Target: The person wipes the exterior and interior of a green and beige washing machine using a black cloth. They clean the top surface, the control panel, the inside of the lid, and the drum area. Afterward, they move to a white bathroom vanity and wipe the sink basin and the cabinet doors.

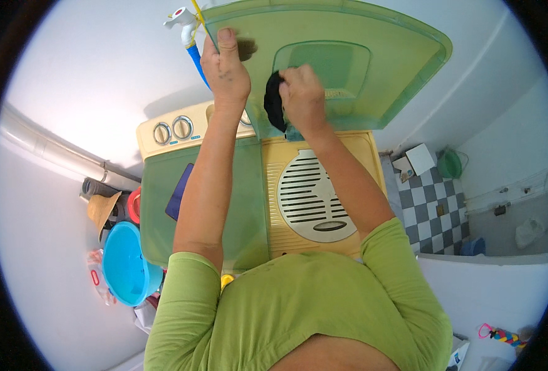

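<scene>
My left hand grips the left edge of a raised green translucent plastic lid, thumb laid over its face. Bunched in the fingers of my right hand is a black cloth, held against or just before that lid's face; contact cannot be told. Below stands a cream twin-tub washing machine. The raised lid belongs to its right side, where a round slotted spin-tub cover shows, partly behind my right forearm. A green lid lies down over the left side, with a dark blue flat piece on or under it.
Control knobs line the machine's back panel. Behind it are a white tap and a blue hose. At left sit a blue basin and a straw hat. A green bucket stands on the checkered floor at right.
</scene>
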Motion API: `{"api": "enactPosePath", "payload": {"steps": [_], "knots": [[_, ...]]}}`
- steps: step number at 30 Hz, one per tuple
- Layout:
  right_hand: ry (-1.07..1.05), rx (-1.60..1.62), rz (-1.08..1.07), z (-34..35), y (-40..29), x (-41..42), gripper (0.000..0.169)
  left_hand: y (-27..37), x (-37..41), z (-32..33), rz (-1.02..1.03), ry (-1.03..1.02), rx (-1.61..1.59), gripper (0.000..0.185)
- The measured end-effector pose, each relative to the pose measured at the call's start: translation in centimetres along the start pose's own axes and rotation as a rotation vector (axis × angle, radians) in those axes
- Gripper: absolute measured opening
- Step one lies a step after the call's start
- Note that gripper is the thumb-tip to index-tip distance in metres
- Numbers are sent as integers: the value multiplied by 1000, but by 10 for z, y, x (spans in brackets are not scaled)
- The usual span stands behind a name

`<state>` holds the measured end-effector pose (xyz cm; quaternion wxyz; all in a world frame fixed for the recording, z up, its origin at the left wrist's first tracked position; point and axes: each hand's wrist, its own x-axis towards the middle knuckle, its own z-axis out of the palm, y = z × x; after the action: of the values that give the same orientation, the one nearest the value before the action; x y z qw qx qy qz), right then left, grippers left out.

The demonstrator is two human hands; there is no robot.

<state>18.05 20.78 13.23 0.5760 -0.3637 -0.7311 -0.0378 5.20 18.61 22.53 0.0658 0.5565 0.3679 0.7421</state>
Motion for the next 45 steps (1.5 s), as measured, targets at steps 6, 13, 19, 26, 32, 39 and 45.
{"api": "enactPosePath", "payload": {"steps": [6,13,19,26,32,39,45], "knots": [[-13,518,580,-4,20,-6,10,-3,-1,-1,0,-7,-5,54],[167,1514,1431,-32,-21,52,12,1,0,-1,-24,13,-2,54],[232,1606,1425,-50,4,62,8,2,-2,-4,4,-23,-6,55],[503,1532,1109,-100,63,34,15,-1,-1,-3,-1,-24,-9,56],[361,8,-15,-98,29,30,22,-7,-2,-7,-1,-13,5,55],[87,-412,-377,-98,58,31,18,-9,1,-8,-19,-34,51,58],[-63,-358,-87,-67,88,-38,15,-11,6,-4,-8,-35,-1,59]]}}
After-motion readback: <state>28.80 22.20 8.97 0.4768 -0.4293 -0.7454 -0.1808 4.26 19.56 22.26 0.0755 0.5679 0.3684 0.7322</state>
